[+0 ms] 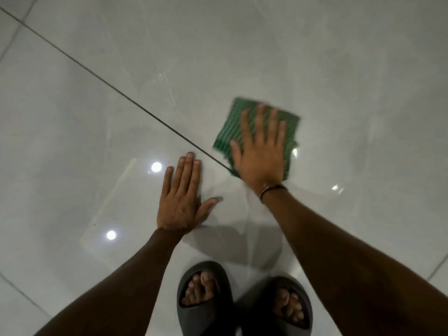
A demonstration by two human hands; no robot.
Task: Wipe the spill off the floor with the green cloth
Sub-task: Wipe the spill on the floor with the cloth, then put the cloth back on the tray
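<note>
On a glossy pale tiled floor (315,57), just right of a dark grout line (121,94) that runs from far left toward the near centre, a person crouches over a folded green striped cloth (229,132) and presses it down with the right hand (260,156). That hand's grip is wide open: palm flat, fingers spread and pointing away, nothing pinched, the cloth simply pinned beneath it, with its far edge blurred (a sign, most likely, of a stroke under way). A thin band (271,190) circles the wrist, and the forearm stretches forward and left from the near right corner.

Left of the grout line, the left hand (183,202) rests flat on bare tile, fingers together, thumb out to the right, open and holding nothing, apparently serving as a brace. Dark slide sandals (203,309) show at the near edge.

Faint wet streaks seem to lie between the two hands, though glare from reflected lights makes the spill's extent hard to judge. Wiping well here probably means keeping the whole palm weighted on the cloth, drawing overlapping strokes inward, and turning to a dry face once it stops taking up liquid.
</note>
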